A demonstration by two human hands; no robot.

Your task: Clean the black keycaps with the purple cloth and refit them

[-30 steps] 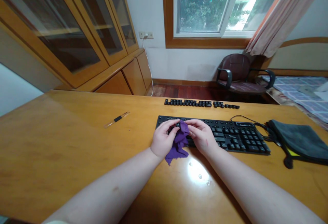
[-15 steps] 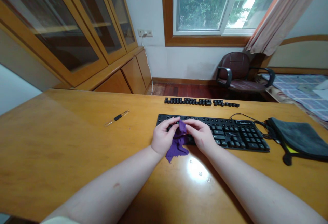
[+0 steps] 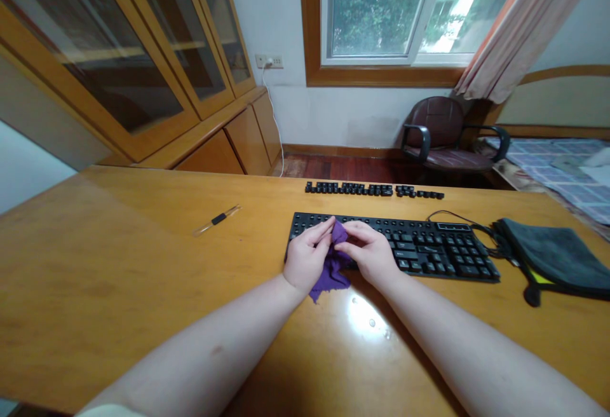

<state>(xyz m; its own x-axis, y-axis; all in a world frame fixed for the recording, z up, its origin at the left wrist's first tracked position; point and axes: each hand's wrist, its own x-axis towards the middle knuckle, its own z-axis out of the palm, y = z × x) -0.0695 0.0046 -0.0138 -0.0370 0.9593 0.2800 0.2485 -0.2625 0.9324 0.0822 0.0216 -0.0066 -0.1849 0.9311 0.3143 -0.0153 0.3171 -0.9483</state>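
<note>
A crumpled purple cloth [image 3: 332, 269] is bunched at the front edge of the left half of a black keyboard [image 3: 419, 245], its lower end trailing onto the wooden desk [image 3: 119, 277]. Both forearms reach in from six o'clock, so the left hand [image 3: 307, 258] and right hand [image 3: 369, 253] meet over it, fingers [image 3: 318, 240] curled and pinching the fabric between them; anything inside the fold is hidden. A row of black keycaps [image 3: 374, 189] sits at twelve o'clock from the cloth, a dark grey folded cloth [image 3: 548, 258] at three, and a slim clear stick [image 3: 218, 218] at ten.
</note>
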